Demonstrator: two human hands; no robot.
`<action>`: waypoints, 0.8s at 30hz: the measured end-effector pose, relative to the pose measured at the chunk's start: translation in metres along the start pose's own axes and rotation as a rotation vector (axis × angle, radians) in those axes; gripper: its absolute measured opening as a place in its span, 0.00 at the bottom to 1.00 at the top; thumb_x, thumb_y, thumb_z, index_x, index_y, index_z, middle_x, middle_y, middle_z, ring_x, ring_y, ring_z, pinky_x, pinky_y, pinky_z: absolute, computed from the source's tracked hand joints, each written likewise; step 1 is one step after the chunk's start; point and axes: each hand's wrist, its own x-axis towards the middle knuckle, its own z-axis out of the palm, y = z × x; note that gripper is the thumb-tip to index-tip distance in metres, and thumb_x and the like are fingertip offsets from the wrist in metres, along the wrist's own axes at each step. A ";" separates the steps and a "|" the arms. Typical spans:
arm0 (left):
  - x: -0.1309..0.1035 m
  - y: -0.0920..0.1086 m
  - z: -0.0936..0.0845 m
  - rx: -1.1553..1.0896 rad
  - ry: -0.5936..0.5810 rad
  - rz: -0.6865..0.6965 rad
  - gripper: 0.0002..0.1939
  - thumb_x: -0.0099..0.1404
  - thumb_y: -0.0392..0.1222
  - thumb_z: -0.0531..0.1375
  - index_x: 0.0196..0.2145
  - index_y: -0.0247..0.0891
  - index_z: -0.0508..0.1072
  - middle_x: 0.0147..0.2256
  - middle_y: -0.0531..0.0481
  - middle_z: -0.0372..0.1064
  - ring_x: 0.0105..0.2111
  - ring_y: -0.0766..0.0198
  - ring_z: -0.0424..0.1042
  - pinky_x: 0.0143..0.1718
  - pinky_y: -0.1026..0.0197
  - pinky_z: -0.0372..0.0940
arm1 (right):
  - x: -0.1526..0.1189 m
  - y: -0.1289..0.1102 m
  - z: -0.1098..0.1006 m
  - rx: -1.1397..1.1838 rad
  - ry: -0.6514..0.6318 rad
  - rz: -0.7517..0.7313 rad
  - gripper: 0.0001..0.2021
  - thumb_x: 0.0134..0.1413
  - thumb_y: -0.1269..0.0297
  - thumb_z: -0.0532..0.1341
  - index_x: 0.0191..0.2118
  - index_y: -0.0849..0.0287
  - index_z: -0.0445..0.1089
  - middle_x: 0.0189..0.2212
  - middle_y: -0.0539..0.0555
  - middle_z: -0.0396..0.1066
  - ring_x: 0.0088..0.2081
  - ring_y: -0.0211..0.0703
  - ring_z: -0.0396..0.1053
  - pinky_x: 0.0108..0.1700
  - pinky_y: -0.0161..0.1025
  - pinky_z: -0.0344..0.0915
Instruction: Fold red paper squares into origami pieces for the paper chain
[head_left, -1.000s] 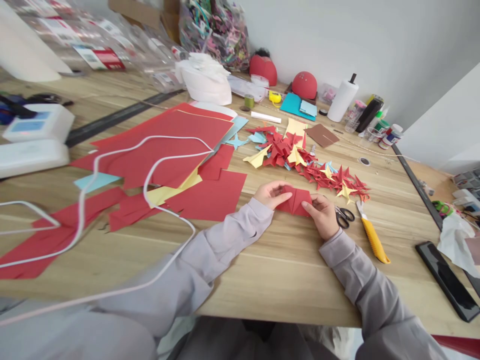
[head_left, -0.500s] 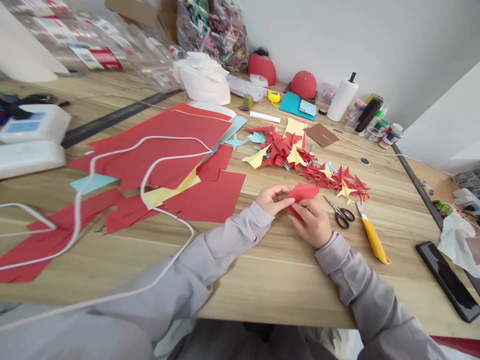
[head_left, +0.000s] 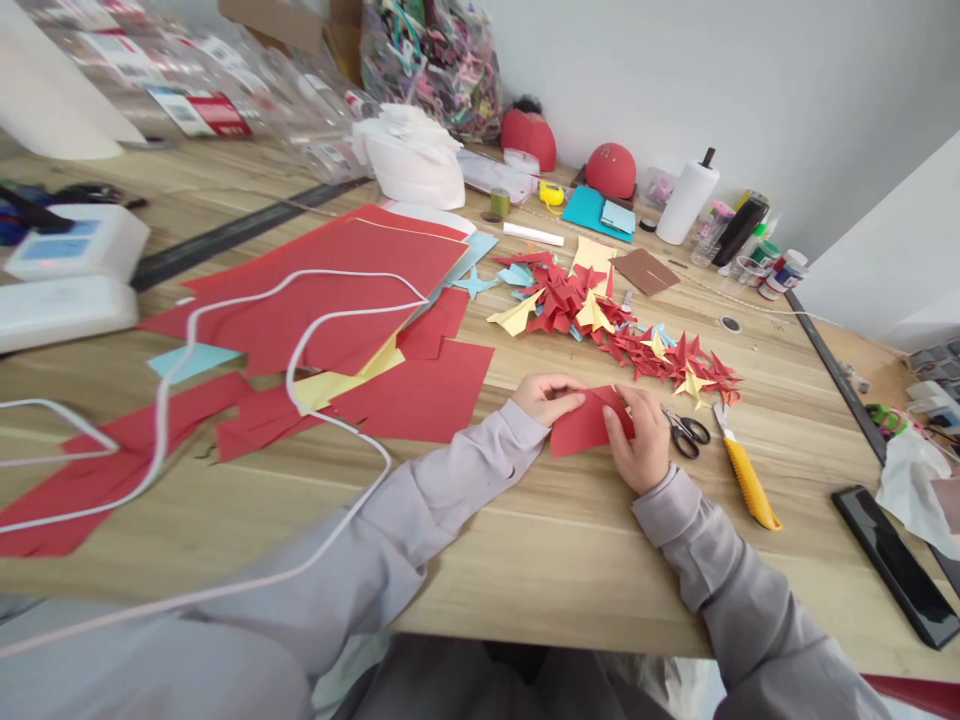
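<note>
A small piece of red paper with a crease is held low over the wooden table between my two hands. My left hand pinches its left upper edge between thumb and fingers. At the right side, my right hand grips it with the thumb on the near face and the fingers behind. Black-handled scissors lie just right of my right hand, partly hidden by it. A yellow utility knife rests beyond them. Behind my hands spreads a pile of folded red, yellow and blue paper stars.
Large red paper sheets and cut strips cover the left, with a white cable looping over them. A black phone lies near the right edge. Paint jars, a white roll and red domes stand at the back.
The red paper has been turned and opened out, now showing a larger face lower toward me. My right hand has shifted slightly right, covering part of the scissors.
</note>
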 end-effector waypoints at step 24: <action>0.002 -0.003 0.006 0.214 0.017 0.011 0.10 0.52 0.40 0.59 0.28 0.31 0.78 0.24 0.46 0.75 0.23 0.65 0.69 0.26 0.65 0.63 | -0.006 0.001 0.005 -0.042 -0.190 -0.057 0.17 0.59 0.66 0.52 0.52 0.59 0.66 0.32 0.58 0.75 0.32 0.45 0.71 0.35 0.41 0.68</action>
